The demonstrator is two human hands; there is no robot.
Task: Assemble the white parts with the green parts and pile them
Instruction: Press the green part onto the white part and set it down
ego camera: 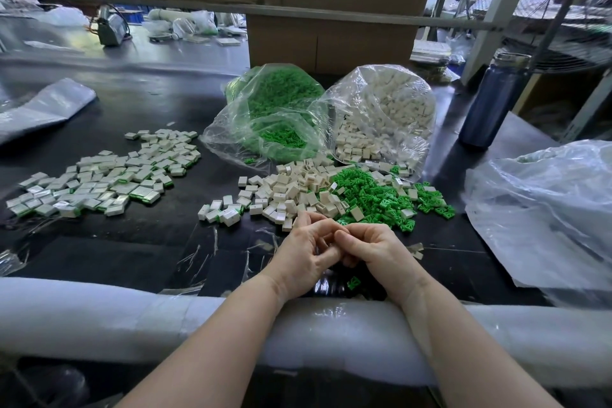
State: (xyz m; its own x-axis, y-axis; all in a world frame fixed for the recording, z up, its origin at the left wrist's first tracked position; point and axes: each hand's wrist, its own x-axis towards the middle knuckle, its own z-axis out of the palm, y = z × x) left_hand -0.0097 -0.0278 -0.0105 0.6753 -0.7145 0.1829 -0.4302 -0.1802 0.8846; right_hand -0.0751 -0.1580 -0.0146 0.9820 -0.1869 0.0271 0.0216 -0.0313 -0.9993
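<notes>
Two hands meet at the near middle of the black table, just past its white padded edge; the left hand and right hand touch with fingers curled together, and whether they pinch a part cannot be told. Bare tabletop lies to the near left. Just beyond the fingertips lie loose white parts and green parts, side by side. Behind these, one clear bag holds green parts, another bag white ones. Assembled pieces spread far left, a few more near the white heap. One green piece lies under the right wrist.
</notes>
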